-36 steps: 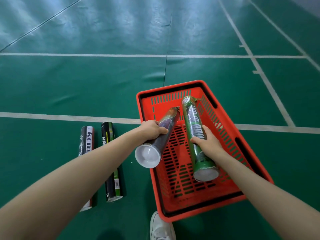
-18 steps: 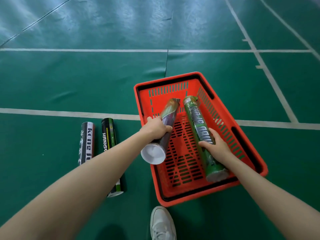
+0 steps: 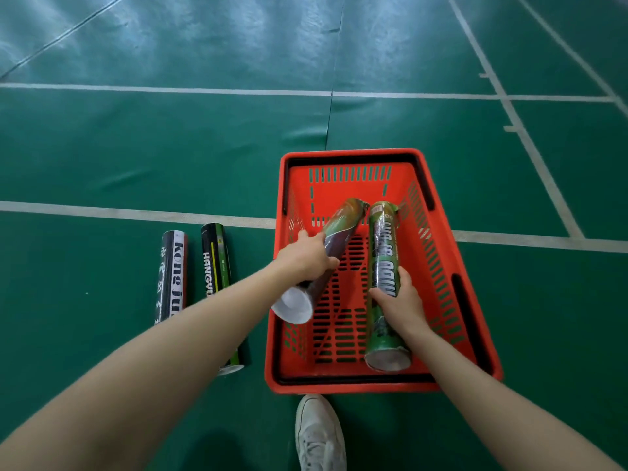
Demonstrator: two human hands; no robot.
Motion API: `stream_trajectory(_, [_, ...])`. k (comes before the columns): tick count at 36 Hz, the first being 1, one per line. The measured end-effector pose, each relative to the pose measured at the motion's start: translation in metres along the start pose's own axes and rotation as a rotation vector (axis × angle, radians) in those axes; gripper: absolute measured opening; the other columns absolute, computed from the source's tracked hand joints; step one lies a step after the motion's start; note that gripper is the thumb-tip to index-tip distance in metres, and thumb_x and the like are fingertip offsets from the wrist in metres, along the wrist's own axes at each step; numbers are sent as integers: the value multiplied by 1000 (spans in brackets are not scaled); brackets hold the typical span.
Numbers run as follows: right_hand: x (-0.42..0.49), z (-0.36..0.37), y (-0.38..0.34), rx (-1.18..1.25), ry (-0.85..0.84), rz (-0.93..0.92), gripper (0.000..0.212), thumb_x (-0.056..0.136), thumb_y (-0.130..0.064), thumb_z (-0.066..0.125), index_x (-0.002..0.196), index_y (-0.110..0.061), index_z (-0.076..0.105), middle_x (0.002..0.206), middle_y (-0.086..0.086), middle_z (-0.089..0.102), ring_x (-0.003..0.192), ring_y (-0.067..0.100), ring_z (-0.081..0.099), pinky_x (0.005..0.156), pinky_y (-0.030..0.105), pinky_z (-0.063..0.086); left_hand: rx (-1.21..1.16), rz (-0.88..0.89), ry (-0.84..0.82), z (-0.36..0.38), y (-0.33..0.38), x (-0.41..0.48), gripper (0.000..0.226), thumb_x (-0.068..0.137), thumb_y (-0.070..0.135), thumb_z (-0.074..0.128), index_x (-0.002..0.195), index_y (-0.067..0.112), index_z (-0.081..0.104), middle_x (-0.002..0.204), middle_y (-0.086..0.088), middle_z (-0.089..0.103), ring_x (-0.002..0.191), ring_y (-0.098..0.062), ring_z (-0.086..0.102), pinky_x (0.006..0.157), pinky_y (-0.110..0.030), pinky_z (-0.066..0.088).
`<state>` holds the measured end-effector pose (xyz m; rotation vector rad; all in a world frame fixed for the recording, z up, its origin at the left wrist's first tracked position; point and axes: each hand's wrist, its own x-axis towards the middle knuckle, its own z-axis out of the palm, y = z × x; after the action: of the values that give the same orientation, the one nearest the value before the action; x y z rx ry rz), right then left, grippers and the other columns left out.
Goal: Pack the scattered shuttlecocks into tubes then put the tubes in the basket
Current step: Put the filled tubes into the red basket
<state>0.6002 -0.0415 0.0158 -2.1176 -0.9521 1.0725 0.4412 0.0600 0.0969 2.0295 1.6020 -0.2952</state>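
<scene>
Four tubes are in sight, along with one basket and one shoe.

Two tubes are over the red plastic basket [image 3: 350, 154], whose walls and bottom are slotted and whose rim carries a black inner band. The left hand [image 3: 306, 258] has its fingers wrapped round a dark tube [image 3: 343, 222] with a glossy brown-green print. This tube is tilted, its white round cap raised above the basket's left wall and its far end pointing down inside. The right hand [image 3: 399, 300] grips a green tube [image 3: 384, 239] from above at about its middle. That tube lies lengthwise inside the basket, with its pale cap close to the near wall; whether it touches the bottom cannot be told. Its large white lettering is too warped to read.

Two more tubes lie side by side on the green court floor [image 3: 170, 158], left of the basket and near a white line [image 3: 136, 214]. The black-and-white tube [image 3: 173, 273] reads "kong ju", and the black tube [image 3: 215, 256] has a yellow stripe and reads "HANG" before the arm hides the rest.

A white laced shoe [image 3: 317, 433] stands just in front of the basket.
</scene>
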Motion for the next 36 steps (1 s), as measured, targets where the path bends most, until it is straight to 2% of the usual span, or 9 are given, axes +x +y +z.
stream_trajectory(4, [4, -2, 1, -114, -20, -13, 83, 88, -36, 63, 152, -20, 14, 154, 8, 28, 137, 28, 35, 104, 42, 37, -52, -8, -18, 25, 7, -4, 62, 96, 44, 48, 145, 15, 24, 143, -18, 25, 114, -44, 50, 92, -48, 44])
stream_trajectory(11, [14, 0, 8, -375, -38, -29, 83, 90, -43, 56, 152, -19, 6, 153, 12, 25, 133, 35, 37, 103, 43, 37, -331, -199, -28, 67, -3, -1, 64, 99, 35, 45, 148, 10, 12, 151, -23, 6, 124, -46, 42, 100, -45, 36])
stream_trajectory(15, [22, 13, 9, -470, -67, -54, 82, 91, -42, 53, 152, -17, 4, 151, 13, 24, 132, 38, 35, 103, 42, 35, -451, -264, -30, 92, 1, 2, 68, 99, 36, 44, 150, 13, 5, 153, -20, -1, 127, -48, 36, 105, -47, 34])
stream_trajectory(17, [28, 19, 9, -485, -76, -46, 81, 92, -40, 52, 152, -17, 2, 152, 14, 23, 132, 39, 34, 104, 42, 33, -459, -290, -63, 103, 2, 2, 70, 100, 35, 43, 151, 17, 0, 155, -17, -10, 131, -48, 30, 108, -48, 30])
stream_trajectory(20, [37, 24, 13, -512, -96, -42, 79, 95, -37, 48, 152, -18, -2, 152, 17, 19, 130, 42, 35, 105, 44, 32, -355, -319, -122, 119, -1, 6, 71, 101, 21, 42, 151, 19, -8, 156, -14, -20, 137, -44, 21, 112, -46, 23])
stream_trajectory(24, [42, 25, 30, -554, -193, 33, 77, 97, -34, 47, 152, -21, -4, 155, 21, 8, 135, 45, 27, 109, 45, 29, -207, -283, -169, 131, -5, 8, 68, 100, 10, 41, 151, 16, -4, 155, -17, -8, 140, -40, 15, 114, -45, 20])
stream_trajectory(28, [44, 21, 29, -530, -172, 80, 70, 94, -24, 48, 151, -13, 8, 153, 21, 14, 136, 42, 25, 110, 45, 27, -104, -177, -110, 125, -12, 10, 65, 97, 14, 50, 148, 6, 11, 152, -19, 4, 139, -37, 13, 114, -42, 21])
stream_trajectory(33, [36, 15, 6, -590, -102, -19, 62, 92, -27, 54, 145, -10, 26, 147, 15, 28, 134, 35, 28, 107, 45, 32, -32, -59, -142, 106, -14, 7, 39, 93, 10, 54, 130, 1, 42, 145, -21, 27, 128, -39, 36, 103, -42, 36])
stream_trajectory(36, [29, 11, -18, -560, -78, -119, 55, 93, -28, 54, 141, -11, 35, 143, 12, 36, 132, 32, 34, 106, 44, 35, -84, -5, -100, 83, -13, 5, 32, 90, 12, 56, 120, 0, 57, 127, -19, 53, 111, -33, 56, 87, -35, 47])
